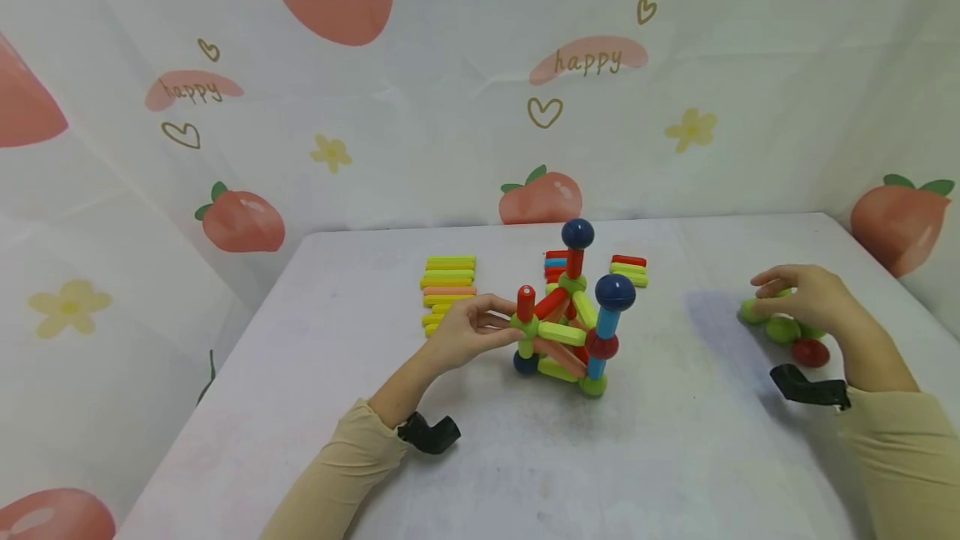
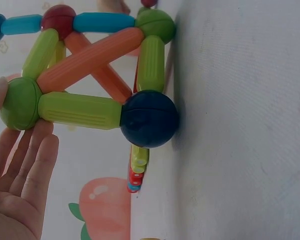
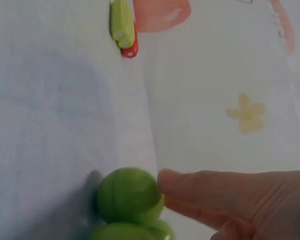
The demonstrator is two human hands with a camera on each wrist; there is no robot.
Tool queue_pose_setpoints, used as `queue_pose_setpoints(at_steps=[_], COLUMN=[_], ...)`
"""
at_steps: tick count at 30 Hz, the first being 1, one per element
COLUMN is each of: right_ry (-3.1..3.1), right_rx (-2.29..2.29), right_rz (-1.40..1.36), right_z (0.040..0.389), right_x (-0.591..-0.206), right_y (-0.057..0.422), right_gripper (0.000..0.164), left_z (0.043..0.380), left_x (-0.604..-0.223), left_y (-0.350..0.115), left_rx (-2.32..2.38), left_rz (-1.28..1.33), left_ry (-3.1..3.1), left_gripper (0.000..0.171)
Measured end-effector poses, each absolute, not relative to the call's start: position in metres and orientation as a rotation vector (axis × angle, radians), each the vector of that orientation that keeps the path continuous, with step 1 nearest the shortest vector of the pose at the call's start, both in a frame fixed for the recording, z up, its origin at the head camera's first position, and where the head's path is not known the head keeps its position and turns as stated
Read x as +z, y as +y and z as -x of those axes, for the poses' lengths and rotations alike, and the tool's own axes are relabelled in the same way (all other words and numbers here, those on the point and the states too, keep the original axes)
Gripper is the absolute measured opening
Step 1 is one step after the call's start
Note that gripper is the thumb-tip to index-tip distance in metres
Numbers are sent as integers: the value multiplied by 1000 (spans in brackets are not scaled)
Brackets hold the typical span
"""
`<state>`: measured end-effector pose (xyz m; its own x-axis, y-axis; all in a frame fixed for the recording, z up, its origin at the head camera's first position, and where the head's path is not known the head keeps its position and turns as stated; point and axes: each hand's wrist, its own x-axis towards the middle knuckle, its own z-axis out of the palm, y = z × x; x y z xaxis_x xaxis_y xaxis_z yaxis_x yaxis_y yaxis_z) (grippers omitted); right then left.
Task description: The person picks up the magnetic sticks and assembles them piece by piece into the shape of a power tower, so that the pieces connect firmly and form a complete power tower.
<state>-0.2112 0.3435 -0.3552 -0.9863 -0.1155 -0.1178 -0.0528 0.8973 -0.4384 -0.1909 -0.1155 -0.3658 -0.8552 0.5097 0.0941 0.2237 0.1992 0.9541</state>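
A frame of magnetic rods and balls (image 1: pixel 561 333) stands on the table, in front of the middle. My left hand (image 1: pixel 468 330) holds a green ball (image 2: pixel 21 105) at its left corner, thumb on one side and fingers on the other. A red rod (image 1: pixel 526 304) rises from that ball. Dark blue balls top two posts of the frame, and another dark blue ball (image 2: pixel 150 119) sits at its foot. On the right, my right hand (image 1: pixel 813 302) reaches over several loose green balls (image 1: pixel 782 329), its extended fingers at one green ball (image 3: pixel 127 195).
Yellow and orange rods (image 1: pixel 448 277) lie in a column behind the left hand. Short stacks of red, blue and green rods (image 1: pixel 628 270) lie at the back. A red ball (image 1: pixel 811 352) rests beside the green ones. A printed cloth (image 1: pixel 450 107) hangs behind the table.
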Motion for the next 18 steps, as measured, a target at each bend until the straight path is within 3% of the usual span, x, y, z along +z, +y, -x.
queue_pose_setpoints(at_steps=[18], right_ry=[2877], right_rx=[-737], right_rz=[144], right_z=[209], right_x=[-348], right_y=[325], right_gripper=[60], left_z=[189], left_x=[-363], left_y=[-115], left_rx=[1686], left_rz=[-675], left_ry=[2252], left_gripper=[36])
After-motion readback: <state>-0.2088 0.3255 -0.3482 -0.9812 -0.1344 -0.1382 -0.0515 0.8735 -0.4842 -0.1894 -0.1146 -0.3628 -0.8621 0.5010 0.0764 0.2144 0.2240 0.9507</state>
